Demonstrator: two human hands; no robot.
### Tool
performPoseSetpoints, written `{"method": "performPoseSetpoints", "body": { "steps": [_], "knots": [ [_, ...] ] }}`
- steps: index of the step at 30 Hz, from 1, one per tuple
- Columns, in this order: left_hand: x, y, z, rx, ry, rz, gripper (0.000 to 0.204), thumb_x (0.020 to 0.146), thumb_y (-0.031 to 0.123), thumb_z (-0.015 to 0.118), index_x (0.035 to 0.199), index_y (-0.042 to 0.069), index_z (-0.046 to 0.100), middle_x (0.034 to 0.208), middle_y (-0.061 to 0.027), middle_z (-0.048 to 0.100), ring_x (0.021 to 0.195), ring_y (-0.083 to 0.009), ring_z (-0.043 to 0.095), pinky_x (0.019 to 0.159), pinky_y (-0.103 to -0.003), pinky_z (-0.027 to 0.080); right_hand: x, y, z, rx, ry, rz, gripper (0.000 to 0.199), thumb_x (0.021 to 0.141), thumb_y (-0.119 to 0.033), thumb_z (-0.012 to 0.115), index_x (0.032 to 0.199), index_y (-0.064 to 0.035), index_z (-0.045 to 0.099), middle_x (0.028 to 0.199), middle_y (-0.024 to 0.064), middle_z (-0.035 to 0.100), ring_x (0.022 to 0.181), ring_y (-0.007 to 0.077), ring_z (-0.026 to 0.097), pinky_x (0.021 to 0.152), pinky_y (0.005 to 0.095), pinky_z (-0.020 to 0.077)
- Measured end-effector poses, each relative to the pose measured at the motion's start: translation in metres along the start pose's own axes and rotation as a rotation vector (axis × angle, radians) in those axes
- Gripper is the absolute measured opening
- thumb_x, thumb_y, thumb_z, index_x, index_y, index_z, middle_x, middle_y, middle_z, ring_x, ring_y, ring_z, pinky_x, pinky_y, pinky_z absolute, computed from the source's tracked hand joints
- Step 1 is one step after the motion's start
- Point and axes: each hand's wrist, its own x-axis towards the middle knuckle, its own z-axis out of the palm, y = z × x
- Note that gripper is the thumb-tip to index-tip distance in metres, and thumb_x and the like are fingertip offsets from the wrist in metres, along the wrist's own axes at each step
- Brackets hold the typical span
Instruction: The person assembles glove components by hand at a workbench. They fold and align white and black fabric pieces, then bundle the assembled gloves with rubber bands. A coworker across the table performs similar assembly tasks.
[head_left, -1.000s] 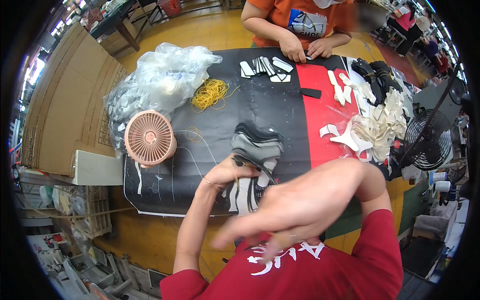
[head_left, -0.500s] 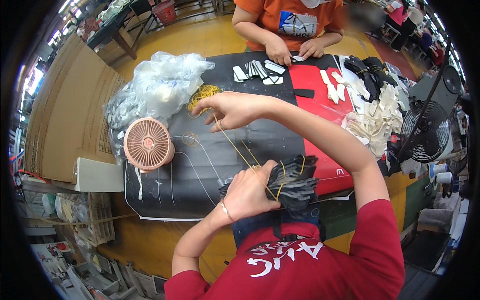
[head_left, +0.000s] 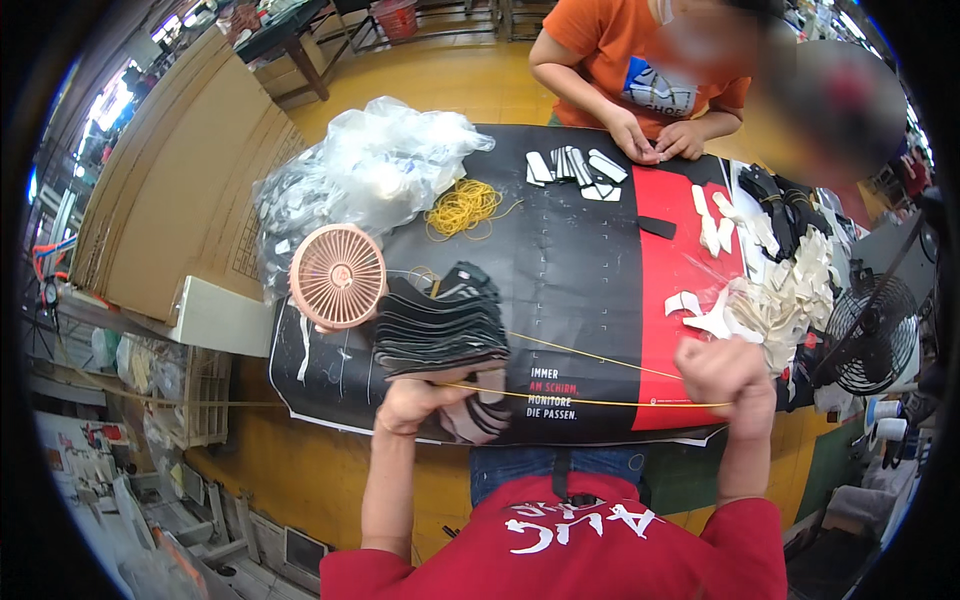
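Note:
A thick stack of black, light-edged cut pieces (head_left: 440,330) is held in my left hand (head_left: 412,402), whose fingers are closed around its near end. A yellow rubber band (head_left: 610,401) runs from the stack across to my right hand (head_left: 728,375), stretched into two long strands. My right hand is a fist closed on the band's far end, slightly smeared by motion. Beside the stack on the left stands a small pink fan (head_left: 338,277). Behind it lies a tangled heap of yellow rubber bands (head_left: 463,208).
Clear plastic bags (head_left: 390,155) fill the table's far left. White and black strips (head_left: 575,167) lie before a co-worker in an orange shirt (head_left: 640,75). Cream pieces (head_left: 790,295) are heaped on the right, near a black fan (head_left: 868,330). A cardboard sheet (head_left: 180,170) stands left.
My right hand has swung from the far left to the near right, pulling the rubber band out long. My left hand has moved left and turned the stack, its layers now facing up.

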Motion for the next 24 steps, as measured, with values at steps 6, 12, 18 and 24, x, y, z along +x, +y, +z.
{"method": "performPoseSetpoints", "body": {
  "steps": [6,12,18,24],
  "knots": [
    [0.005,-0.025,0.048,0.773,-0.047,0.495,0.047,0.077,0.007,0.079,0.122,0.005,0.065,0.119,-0.0047,0.068,0.107,-0.0173,0.063,0.098,-0.032,0.049,0.011,0.067,0.028,0.568,1.077,-0.145,0.066,0.098,-0.04,0.055,0.148,0.0007,0.04,0.147,0.0196,0.049,0.124,0.034,0.057,0.106,0.0413,0.0411],
    [-0.002,-0.038,0.049,0.286,-0.157,0.184,0.075,0.069,0.01,0.082,0.137,0.002,0.051,0.136,-0.0102,0.056,0.122,-0.0233,0.056,0.106,-0.04,0.046,0.022,0.122,0.071,0.193,0.686,0.183,0.117,0.063,-0.034,0.093,0.154,-0.0021,0.026,0.154,0.0179,0.039,0.139,0.0324,0.043,0.115,0.0456,0.0344],
    [0.0,-0.04,0.06,-0.25,-0.576,-0.143,0.063,0.07,0.005,0.084,0.128,-0.001,0.061,0.126,-0.0088,0.065,0.117,-0.0202,0.059,0.104,-0.035,0.045,0.014,0.103,0.089,0.551,0.079,0.341,0.149,0.04,-0.055,0.096,0.154,0.0021,0.019,0.154,0.0159,0.036,0.142,0.0268,0.037,0.116,0.0391,0.0302],
    [0.006,-0.028,0.077,0.405,-0.782,-0.121,0.047,0.062,0.012,0.077,0.106,0.0,0.066,0.109,-0.0132,0.07,0.099,-0.0199,0.065,0.09,-0.033,0.051,0.042,0.063,0.06,0.606,-0.21,0.292,0.134,0.038,-0.047,0.098,0.144,0.0061,0.035,0.144,0.0243,0.047,0.134,0.0344,0.047,0.114,0.0444,0.0347]
  ]
}}
